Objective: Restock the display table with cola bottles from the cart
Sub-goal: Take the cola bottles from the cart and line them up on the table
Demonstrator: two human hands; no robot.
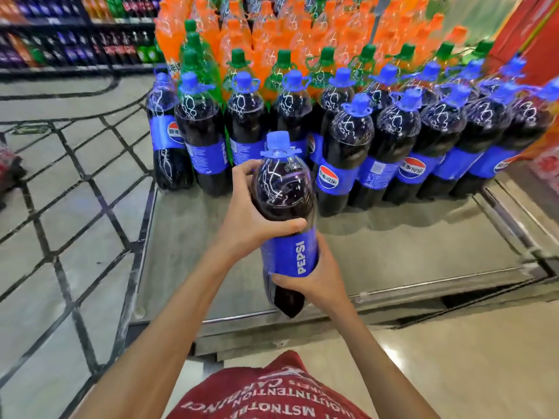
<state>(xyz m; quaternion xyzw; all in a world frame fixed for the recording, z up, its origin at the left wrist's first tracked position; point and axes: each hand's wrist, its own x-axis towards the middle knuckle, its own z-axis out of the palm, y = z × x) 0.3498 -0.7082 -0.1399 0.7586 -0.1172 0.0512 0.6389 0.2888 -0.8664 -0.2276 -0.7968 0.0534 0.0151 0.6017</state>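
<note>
A large cola bottle (284, 195) with a blue cap and blue label hangs tilted above the front of the display table (393, 261). My left hand (251, 216) grips its dark shoulder from the left, thumb across the front. My right hand (314, 276) holds its lower body, fingers wrapped round the blue label. Behind it, rows of matching cola bottles (341, 152) stand upright on the table. The cart is not in view.
Green bottles (325, 68) and orange bottles (242, 28) stand in rows behind the cola. Bare table surface lies in front of the cola rows. Tiled floor (69, 207) spreads to the left. Drink shelves (75, 37) line the far left; a red stand (532, 34) rises at right.
</note>
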